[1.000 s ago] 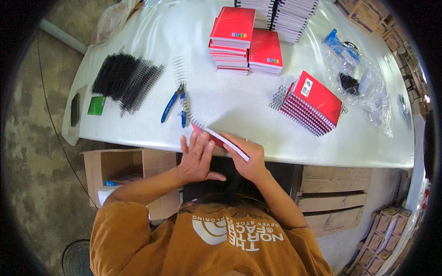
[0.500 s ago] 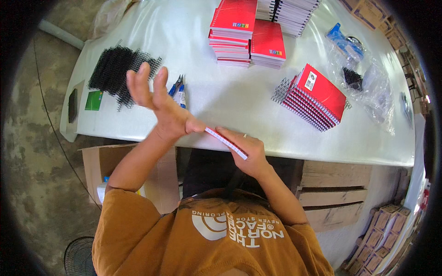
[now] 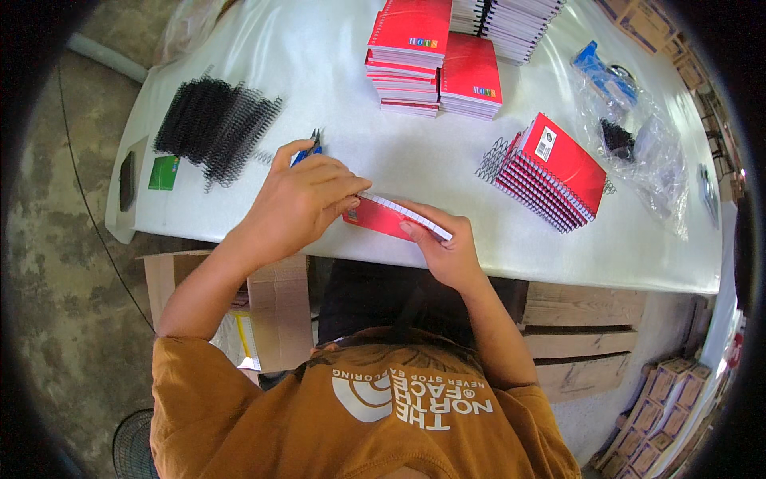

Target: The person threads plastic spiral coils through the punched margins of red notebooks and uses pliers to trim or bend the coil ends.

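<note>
At table edge, red notebook tilted, down-right

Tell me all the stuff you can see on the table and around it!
Notebook in hand: one, red cover, white page edge, at the near table edge.
Notebook stacks: two red stacks, far middle of the table.
Fanned notebooks: one row, red with wire spirals, right side.
More notebooks: one pile, pale edges, far edge.
Binding coils: a heap, black, left side.
Pliers: one, blue handles, mostly hidden behind the left hand.
Green card: one, far left.
Plastic bags: clear, some blue and black inside, right.
Table: one, white.
Cardboard box: one, brown, under the table.
Left hand: on the notebook's spine edge.
Right hand: holding the notebook.
</note>
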Available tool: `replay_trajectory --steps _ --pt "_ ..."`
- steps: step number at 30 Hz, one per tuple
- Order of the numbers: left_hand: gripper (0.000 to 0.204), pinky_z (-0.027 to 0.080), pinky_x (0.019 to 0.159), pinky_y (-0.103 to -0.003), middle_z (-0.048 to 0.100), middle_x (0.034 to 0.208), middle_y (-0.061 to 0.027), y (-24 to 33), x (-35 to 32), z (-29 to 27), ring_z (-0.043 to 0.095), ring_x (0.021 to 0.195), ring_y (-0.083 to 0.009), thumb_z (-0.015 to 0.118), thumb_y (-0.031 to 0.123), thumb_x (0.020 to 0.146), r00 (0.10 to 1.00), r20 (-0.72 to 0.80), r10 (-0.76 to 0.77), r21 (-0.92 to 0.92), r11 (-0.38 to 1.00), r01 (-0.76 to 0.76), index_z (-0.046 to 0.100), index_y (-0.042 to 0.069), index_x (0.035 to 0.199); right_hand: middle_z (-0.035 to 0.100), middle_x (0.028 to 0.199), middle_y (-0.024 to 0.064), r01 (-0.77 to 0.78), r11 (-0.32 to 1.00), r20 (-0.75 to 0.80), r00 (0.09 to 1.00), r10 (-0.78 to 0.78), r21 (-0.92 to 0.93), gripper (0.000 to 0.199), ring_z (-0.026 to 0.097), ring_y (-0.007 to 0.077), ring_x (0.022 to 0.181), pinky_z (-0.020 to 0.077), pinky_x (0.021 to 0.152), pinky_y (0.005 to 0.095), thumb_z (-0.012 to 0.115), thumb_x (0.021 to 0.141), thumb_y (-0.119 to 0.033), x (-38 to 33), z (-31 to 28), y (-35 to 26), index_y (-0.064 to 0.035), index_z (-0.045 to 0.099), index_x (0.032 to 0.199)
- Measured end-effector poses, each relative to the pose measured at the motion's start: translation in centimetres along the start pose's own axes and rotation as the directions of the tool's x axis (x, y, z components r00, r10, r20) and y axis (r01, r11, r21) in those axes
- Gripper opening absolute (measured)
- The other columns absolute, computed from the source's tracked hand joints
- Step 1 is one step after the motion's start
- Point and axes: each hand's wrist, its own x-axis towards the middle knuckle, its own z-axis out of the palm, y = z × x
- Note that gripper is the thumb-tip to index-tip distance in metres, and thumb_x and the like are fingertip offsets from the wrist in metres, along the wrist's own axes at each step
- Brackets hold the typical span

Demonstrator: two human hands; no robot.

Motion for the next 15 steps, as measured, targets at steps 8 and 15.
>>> replay_trajectory --steps 8,15 --pt "0.016 0.034 0.087 -0.037 0.061 0.081 -0.0032 -0.1 1.6 0.0 0.055 0.083 -0.0227 0.068 0.019 0.074 0.998 -0.015 0.064 -0.007 0.998 -0.064 0.064 0.012 0.088 0.066 0.1 0.0123 0.017 1.0 -0.003 1.0 -0.017 -0.001 0.026 0.062 0.0153 0.086 0.0466 0.079 0.0271 0.058 0.086 -0.007 -0.1 -0.2 0.2 -0.0014 0.06 0.111" --pt "0.02 0.034 0.084 -0.036 0.058 0.085 -0.0029 0.1 1.2 -0.4 0.054 0.088 -0.0224 0.071 0.02 0.07 0.998 0.003 0.057 0.043 0.997 -0.057 0.06 0.01 0.083 0.065 0.101 0.0144 0.039 0.996 0.017 0.999 -0.037 -0.077 0.03 0.064 0.0222 0.086 0.0471 0.077 0.028 0.059 0.083 -0.004 -0.4 0.0 0.3 -0.0048 0.06 0.113"
